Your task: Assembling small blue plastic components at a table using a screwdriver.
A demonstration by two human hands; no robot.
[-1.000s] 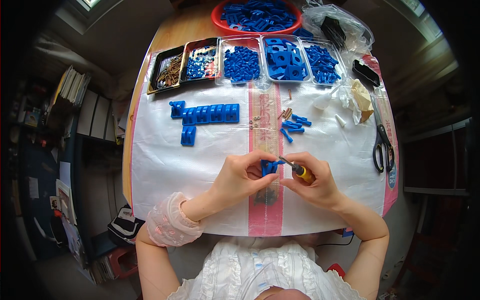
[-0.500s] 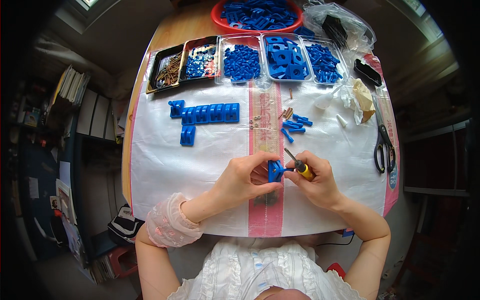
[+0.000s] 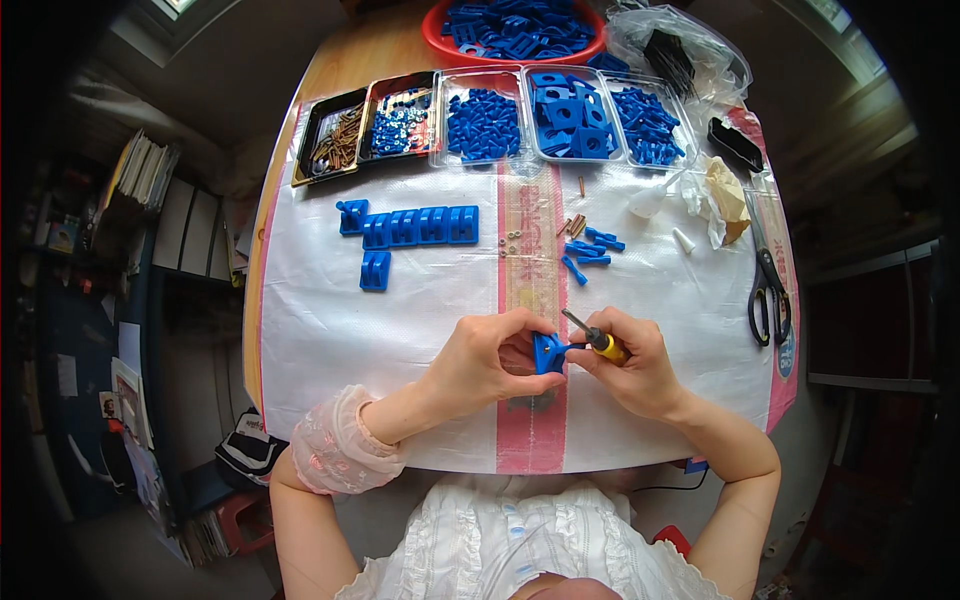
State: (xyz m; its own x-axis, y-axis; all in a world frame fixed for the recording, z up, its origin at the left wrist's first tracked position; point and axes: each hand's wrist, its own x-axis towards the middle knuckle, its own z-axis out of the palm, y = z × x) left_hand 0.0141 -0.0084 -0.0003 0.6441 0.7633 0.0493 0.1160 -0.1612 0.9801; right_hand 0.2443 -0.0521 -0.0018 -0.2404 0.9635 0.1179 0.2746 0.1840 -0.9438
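Note:
A blue plastic bracket (image 3: 547,353) is pinched between the thumb and fingers of my left hand (image 3: 495,357). A small brass-coloured screw end shows in it. My right hand (image 3: 632,362) grips a screwdriver (image 3: 607,345) with a yellow and black handle, its shaft pointing up and left, away from the bracket. The same hand's thumb and forefinger pinch a slim blue lever (image 3: 573,347) that joins the bracket. Beyond my hands lie several loose blue levers (image 3: 595,250), brass screws (image 3: 574,226) and small nuts (image 3: 510,243). Several similar blue brackets (image 3: 420,227) stand in a row at left.
Across the back stand trays of screws (image 3: 340,137), nuts (image 3: 402,130) and blue plastic parts (image 3: 484,125). Behind them is a red basin (image 3: 436,42) heaped with blue pieces. Black-handled scissors (image 3: 768,300), crumpled paper (image 3: 727,203) and a black tray (image 3: 735,146) lie at right.
The blue bracket has tilted in my left hand and shifted slightly left. The screwdriver's shaft has swung a little further left and down. Both hands keep their hold.

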